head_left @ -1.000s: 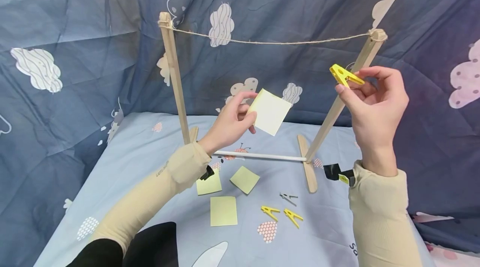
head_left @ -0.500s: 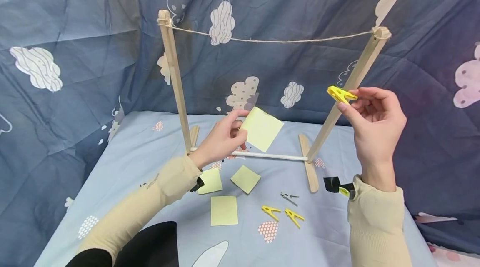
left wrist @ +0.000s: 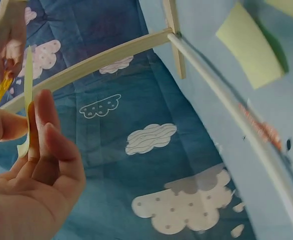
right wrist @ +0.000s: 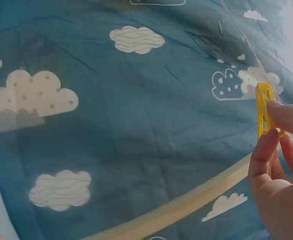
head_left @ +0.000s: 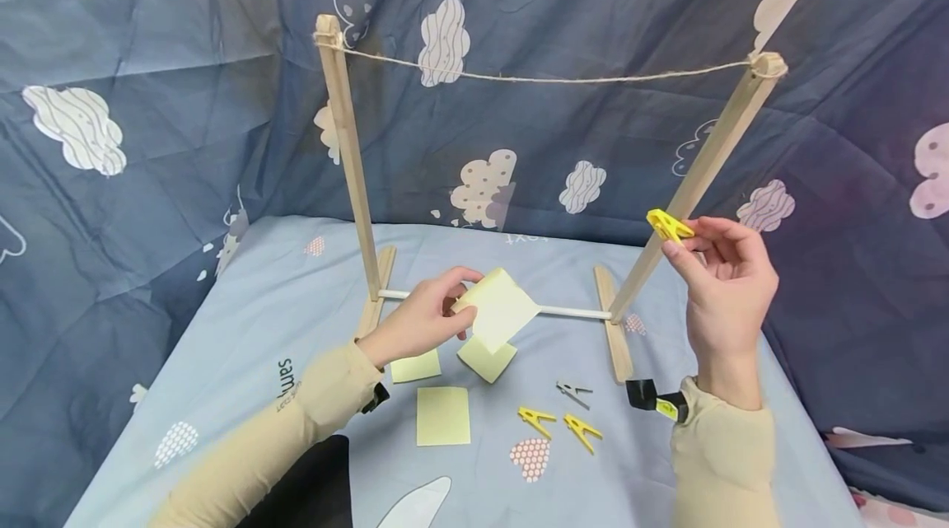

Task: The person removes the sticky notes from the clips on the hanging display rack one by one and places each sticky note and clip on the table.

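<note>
My left hand [head_left: 426, 314] pinches a pale yellow sticky note [head_left: 504, 310] by its left corner, tilted in front of the white crossbar. The left wrist view shows this sticky note [left wrist: 28, 95] edge-on between thumb and fingers. My right hand [head_left: 730, 289] holds a yellow clothespin [head_left: 667, 225] between thumb and fingertips, in front of the right wooden post. In the right wrist view the clothespin [right wrist: 264, 110] points upward. Overhead, a thin twine [head_left: 549, 81] runs slack between the two posts, with nothing hanging on it.
Wooden posts [head_left: 348, 157] on flat feet stand left and right, joined low by a white rod [head_left: 574, 312]. On the light blue sheet lie a flat sticky note [head_left: 442, 417], two more behind it, two yellow clothespins [head_left: 535, 421] and a grey clothespin [head_left: 573, 393].
Both hands have come down, the left one with the sticky note and the right one with the yellow clothespin. The left hand has also shifted slightly left. The things on the sheet stay put.
</note>
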Motion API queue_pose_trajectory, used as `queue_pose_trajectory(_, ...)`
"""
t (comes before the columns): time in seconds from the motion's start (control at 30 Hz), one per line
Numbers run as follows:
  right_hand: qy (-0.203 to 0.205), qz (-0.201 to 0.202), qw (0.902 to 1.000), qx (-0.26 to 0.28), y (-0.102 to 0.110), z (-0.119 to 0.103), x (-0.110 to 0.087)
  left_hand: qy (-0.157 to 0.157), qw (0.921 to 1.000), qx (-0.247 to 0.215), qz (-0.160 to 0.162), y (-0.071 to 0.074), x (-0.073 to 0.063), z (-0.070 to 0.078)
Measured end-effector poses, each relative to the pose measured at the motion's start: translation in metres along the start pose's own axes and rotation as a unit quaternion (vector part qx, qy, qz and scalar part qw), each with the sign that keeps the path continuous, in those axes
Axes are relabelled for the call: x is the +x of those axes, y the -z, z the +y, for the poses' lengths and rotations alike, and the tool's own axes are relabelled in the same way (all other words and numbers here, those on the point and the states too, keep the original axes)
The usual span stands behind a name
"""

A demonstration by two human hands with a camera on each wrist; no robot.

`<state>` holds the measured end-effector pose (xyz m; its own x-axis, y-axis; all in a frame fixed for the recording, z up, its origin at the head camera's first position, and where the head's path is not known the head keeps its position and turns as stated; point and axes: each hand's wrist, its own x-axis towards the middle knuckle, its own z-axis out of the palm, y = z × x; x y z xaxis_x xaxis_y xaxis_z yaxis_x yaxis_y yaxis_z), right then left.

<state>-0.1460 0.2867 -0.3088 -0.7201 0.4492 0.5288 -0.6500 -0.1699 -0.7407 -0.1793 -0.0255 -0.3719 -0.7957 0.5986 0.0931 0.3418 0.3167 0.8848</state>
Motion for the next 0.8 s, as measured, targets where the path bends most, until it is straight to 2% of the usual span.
queue_pose_trajectory(0.17,-0.019,-0.006,0.9992,0.035,0.002,0.012,-0.011,0.027,0.9982,-0.053,0.005,-0.002,-0.008,-0.011)
queue_pose_trajectory(0.3,-0.035,-0.016,0.9989,0.029,0.003,0.023,-0.023,0.029,0.9976,-0.062,0.005,-0.008,-0.016,-0.022)
queue_pose_trajectory(0.43,-0.061,-0.014,0.998,-0.012,0.005,0.034,-0.036,0.04,0.9958,-0.082,0.002,-0.015,-0.024,-0.034)
queue_pose_trajectory(0.53,-0.096,-0.004,0.9938,-0.055,0.007,0.041,-0.045,0.056,0.9944,-0.09,-0.004,-0.021,-0.03,-0.044)
queue_pose_trajectory(0.63,-0.132,0.004,0.9853,-0.109,0.009,0.046,-0.053,0.065,0.9957,-0.059,-0.028,-0.027,-0.037,-0.054)
queue_pose_trajectory(0.8,-0.186,0.002,0.9659,-0.18,0.018,0.052,-0.068,0.05,0.9942,0.015,-0.094,-0.039,-0.048,-0.067)
